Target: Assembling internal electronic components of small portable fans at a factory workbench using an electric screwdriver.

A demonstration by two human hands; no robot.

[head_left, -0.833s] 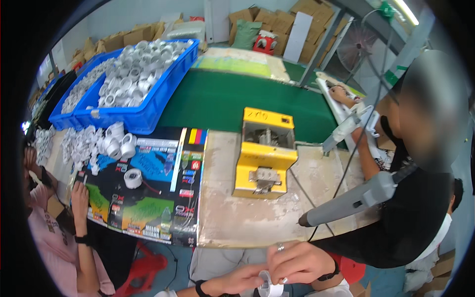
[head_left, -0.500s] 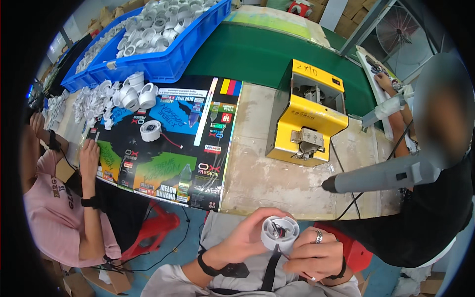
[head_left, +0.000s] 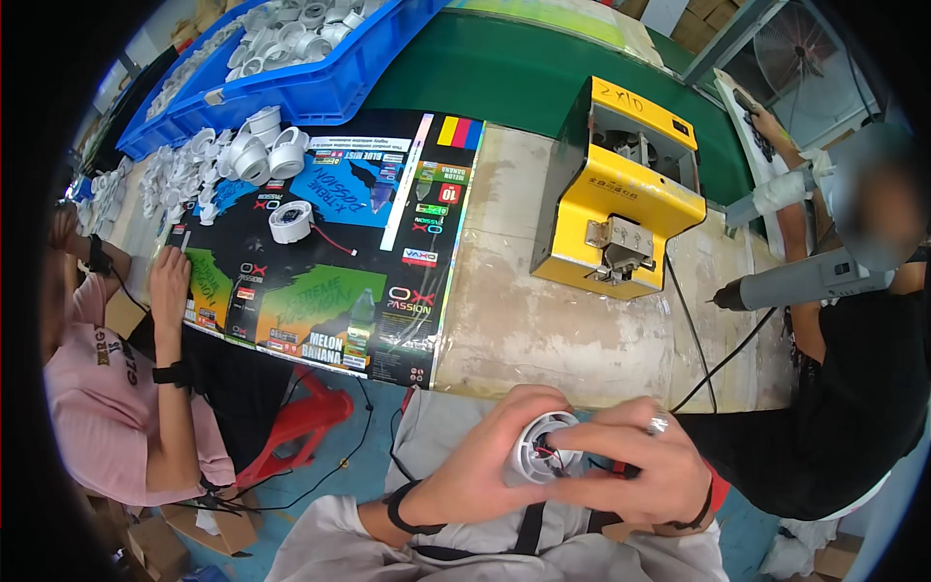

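A white round plastic housing [head_left: 525,461] sits in my left hand [head_left: 473,456], whose fingers and thumb wrap round its side. Its open end faces up, with thin red and dark wires [head_left: 549,452] inside. My right hand [head_left: 635,466], a ring on one finger, is bent over the right side of the opening. Its fingertips pinch at the wires by the rim; the right part of the housing is hidden under them. A similar white housing [head_left: 289,225] with a red wire lies on the printed sheet [head_left: 388,291] ahead to the left.
A yellow machine [head_left: 621,194] stands on the worktop. A grey power tool [head_left: 805,283] hangs at the right, beside a person in black. White parts [head_left: 254,155] are heaped near a blue bin [head_left: 291,92]. Someone in pink [head_left: 126,407] sits at the left. Cables cross the table's right side.
My right hand has moved up and inward, from beside the housing to over its opening. The housing is tilted slightly more. The view has shifted, and the grey tool stands farther right.
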